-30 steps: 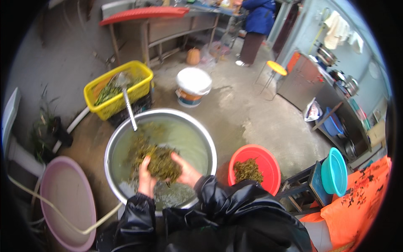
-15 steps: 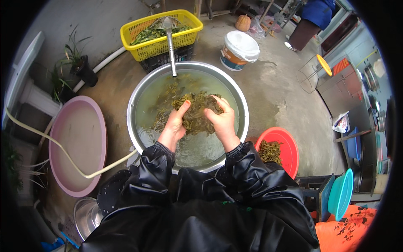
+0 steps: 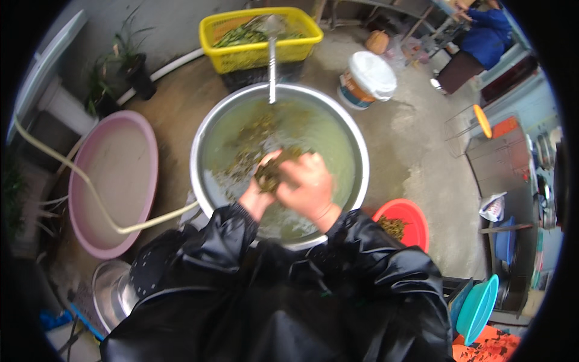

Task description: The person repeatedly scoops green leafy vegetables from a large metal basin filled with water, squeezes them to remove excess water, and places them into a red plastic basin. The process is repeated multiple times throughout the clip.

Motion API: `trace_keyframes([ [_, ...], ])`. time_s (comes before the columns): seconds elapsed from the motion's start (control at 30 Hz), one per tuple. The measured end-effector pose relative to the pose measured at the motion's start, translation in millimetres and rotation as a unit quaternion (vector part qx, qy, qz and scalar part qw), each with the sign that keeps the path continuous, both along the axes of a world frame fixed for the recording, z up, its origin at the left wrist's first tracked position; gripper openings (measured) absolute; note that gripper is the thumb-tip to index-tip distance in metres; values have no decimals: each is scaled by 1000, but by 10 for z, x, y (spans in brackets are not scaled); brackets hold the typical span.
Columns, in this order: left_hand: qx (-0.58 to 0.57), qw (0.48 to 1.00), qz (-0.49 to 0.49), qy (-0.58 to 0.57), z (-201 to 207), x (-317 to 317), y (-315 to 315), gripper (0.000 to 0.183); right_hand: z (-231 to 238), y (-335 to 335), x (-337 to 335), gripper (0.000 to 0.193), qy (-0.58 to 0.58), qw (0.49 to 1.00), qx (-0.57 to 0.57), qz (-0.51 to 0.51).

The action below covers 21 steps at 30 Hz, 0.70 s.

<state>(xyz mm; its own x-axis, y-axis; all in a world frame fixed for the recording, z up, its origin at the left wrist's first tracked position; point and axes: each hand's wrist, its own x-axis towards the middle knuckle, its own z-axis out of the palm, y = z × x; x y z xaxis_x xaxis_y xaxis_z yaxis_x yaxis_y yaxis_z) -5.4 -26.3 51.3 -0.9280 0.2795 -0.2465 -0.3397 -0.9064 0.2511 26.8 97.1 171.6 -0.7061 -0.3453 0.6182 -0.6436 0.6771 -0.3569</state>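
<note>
Over a large metal basin [image 3: 363, 163] of cloudy greenish water, my two hands squeeze a clump of wet, dark-green leafy greens [image 3: 269, 175] between them. My left hand [image 3: 258, 199] cups the clump from the left and below, its fingers partly hidden. From the right my right hand [image 3: 310, 188] curls over the same clump, somewhat blurred by motion. More loose greens [image 3: 247, 142] float in the basin, mostly left of and beyond my hands. A red basin [image 3: 417, 226] with a heap of similar greens [image 3: 393, 227] stands to the right, beside my forearm.
A long-handled metal ladle [image 3: 272, 72] spans from the yellow basket [image 3: 260, 53] of greens to the basin's far rim. Left stand a pink tub [image 3: 154, 157] and a pale hose [image 3: 160, 220]. A lidded bucket [image 3: 369, 78] stands far right; another person [image 3: 482, 42] is behind it.
My hands have come together, the right moving left over the clump, which is now smaller and more compact. The whole view has shifted slightly.
</note>
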Motion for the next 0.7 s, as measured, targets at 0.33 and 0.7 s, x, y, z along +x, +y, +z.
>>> trace_keyframes([
  [0.33, -6, 998, -62, 19, -341, 139, 151, 25, -194, 94, 66, 31, -36, 999, 7, 26],
  [0.7, -44, 996, -65, -50, -152, 136, 291, 36, -260, 279, 117, 43, -103, 994, 22, -4],
])
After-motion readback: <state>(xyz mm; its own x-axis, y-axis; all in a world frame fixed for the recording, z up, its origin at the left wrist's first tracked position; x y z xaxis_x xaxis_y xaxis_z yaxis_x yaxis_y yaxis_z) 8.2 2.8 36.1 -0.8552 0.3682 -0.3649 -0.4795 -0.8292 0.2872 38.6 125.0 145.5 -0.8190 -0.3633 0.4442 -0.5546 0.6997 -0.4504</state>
